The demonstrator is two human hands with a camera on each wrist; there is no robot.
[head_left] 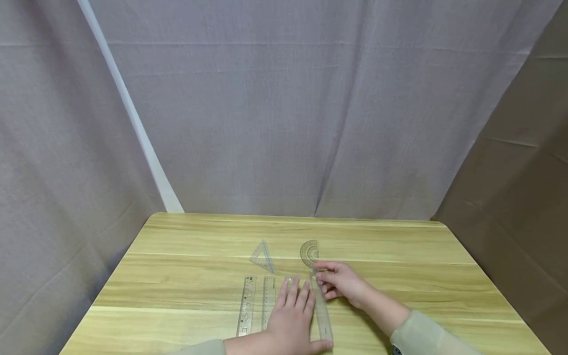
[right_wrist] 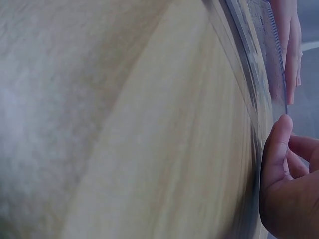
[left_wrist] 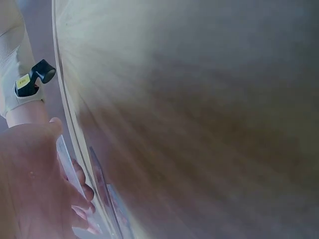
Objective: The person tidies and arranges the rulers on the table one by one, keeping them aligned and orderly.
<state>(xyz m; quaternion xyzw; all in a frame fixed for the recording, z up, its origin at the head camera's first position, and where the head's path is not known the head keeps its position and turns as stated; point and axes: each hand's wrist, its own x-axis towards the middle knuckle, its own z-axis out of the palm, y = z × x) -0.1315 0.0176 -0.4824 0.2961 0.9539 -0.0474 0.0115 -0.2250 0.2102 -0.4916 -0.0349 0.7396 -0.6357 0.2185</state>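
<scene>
A clear plastic ruler (head_left: pixel 323 315) stands lengthwise at the right of a row of rulers. Its far end is pinched between the thumb and fingers of my right hand (head_left: pixel 346 285); the right wrist view also shows this ruler (right_wrist: pixel 273 64). My left hand (head_left: pixel 290 323) lies palm down with straight fingers, its thumb touching the ruler's near end. Beneath those fingers, mostly hidden, is another clear piece (head_left: pixel 290 281). To the left lie a clear ruler (head_left: pixel 268 301) and a ruler with cut-out shapes (head_left: pixel 246 306).
Beyond the rulers, a clear set square (head_left: pixel 264 257) lies on the wood-grain table (head_left: pixel 177 266). A clear half-round protractor (head_left: pixel 309 253) is just past the right hand's fingertips. Grey curtains (head_left: pixel 244 123) hang behind the table's far edge and along both sides.
</scene>
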